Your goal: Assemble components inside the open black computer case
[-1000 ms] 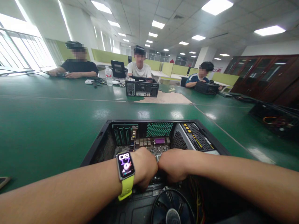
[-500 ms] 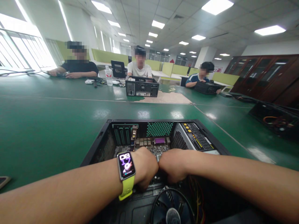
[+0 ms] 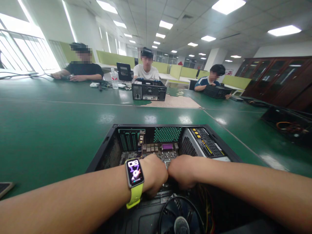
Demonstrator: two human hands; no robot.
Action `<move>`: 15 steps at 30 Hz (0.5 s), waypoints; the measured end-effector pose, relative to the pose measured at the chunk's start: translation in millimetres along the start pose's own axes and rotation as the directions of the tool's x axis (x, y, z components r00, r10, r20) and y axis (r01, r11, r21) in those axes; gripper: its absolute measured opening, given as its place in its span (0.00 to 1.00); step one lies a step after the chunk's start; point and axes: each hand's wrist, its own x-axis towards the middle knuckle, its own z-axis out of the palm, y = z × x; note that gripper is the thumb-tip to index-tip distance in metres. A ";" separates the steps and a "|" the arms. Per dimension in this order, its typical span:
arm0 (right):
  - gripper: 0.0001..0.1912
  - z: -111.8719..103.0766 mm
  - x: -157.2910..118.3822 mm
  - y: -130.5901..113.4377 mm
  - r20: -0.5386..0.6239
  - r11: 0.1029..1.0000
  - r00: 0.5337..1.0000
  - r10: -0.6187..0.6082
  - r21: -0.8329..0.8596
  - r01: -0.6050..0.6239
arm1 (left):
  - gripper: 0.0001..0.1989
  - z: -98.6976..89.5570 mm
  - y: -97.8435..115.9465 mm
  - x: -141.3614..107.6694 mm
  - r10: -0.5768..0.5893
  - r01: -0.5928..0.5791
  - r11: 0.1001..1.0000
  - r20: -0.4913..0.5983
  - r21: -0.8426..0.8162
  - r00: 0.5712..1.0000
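An open black computer case (image 3: 97,158) lies in front of me with its motherboard (image 3: 151,149) facing up. Both hands reach down into it, almost touching each other over the board. My left hand (image 3: 156,172), wearing a smartwatch (image 3: 135,174) on a yellow-green strap at the wrist, is closed with fingers curled downward. My right hand (image 3: 182,170) is closed as well, just beside it. Whatever the fingertips grip is hidden beneath the hands. A round CPU cooler fan (image 3: 180,216) rests at the near side of the case, and the power supply (image 3: 207,143) sits at its far right.
Across the green table (image 3: 60,120) a person in white works at another computer case (image 3: 149,91). Other people sit at left and right. A water bottle (image 3: 114,78) stands near cables. A phone (image 3: 6,188) lies at the left edge; another dark case (image 3: 287,123) is at right.
The view has shifted slightly. My hands stay close together inside the case, with barely any movement. The person in white now has hands on the top of their case.
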 end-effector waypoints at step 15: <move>0.27 -8.3 -9.6 2.3 -0.070 0.999 0.997 -0.027 0.022 0.029 | 0.22 -5.4 -19.5 -58.4 -0.104 0.011 0.979 -0.454 -0.202 0.885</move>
